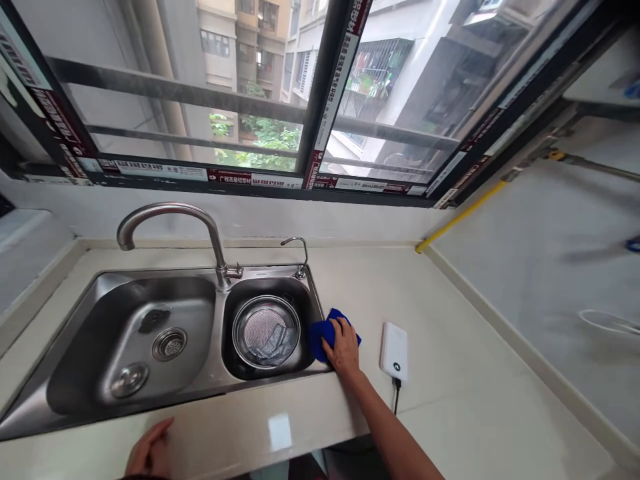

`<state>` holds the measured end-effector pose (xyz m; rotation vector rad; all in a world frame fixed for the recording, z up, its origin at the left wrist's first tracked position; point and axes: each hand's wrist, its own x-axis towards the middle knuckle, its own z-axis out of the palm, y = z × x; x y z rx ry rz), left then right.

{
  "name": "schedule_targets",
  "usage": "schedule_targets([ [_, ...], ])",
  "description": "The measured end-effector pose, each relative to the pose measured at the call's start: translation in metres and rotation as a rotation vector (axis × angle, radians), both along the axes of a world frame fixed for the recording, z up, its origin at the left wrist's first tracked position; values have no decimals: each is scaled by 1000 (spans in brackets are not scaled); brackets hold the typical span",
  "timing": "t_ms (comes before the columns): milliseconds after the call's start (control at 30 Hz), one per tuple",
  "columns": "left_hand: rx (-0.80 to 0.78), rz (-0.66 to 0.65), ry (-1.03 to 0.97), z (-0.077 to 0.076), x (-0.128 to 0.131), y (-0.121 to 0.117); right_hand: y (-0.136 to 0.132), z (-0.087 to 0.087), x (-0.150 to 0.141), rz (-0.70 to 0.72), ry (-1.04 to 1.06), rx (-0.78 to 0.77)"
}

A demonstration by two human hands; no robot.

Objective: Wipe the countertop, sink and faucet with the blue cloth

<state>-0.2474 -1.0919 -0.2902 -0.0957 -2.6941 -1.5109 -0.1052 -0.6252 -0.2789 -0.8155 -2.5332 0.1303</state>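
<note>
My right hand [344, 348] is closed on a blue cloth [320, 339], pressing it against the right rim of the double sink [219, 347] and the countertop beside it. Part of the cloth sticks out past my fingers on both sides. At the front edge of the counter rests my left hand [151, 448], fingers stretched out and holding nothing. A round metal strainer basin [240, 353] sits in the smaller right bowl, with a crumpled grey cloth [274, 343] inside it.
A curved main faucet [175, 208] rises behind the sink, and a thin small tap [304, 250] stands at its back right corner. The left bowl has a drain [169, 344] and a loose metal stopper [130, 380]. A white power bank [395, 350] with a black cable [397, 393] lies right of my hand.
</note>
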Motion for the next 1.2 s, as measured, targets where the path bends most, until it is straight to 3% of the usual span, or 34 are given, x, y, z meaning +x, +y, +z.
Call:
schedule_targets([
  [67,-3,94,-22,9,1,6,16,-1,-17,49,-2,7],
  [267,-251,88,98,38,14,27,68,4,-70,175,-9,-26],
  [533,-324,245,40,46,14,35,120,2,-150,200,-32,-49],
  [667,-392,238,12,49,11,37,133,2,-169,213,-42,-75],
  [833,-445,206,26,45,10,34,122,3,-149,227,-64,-78],
  [1200,-385,151,81,46,13,40,48,12,-35,276,-106,-38],
])
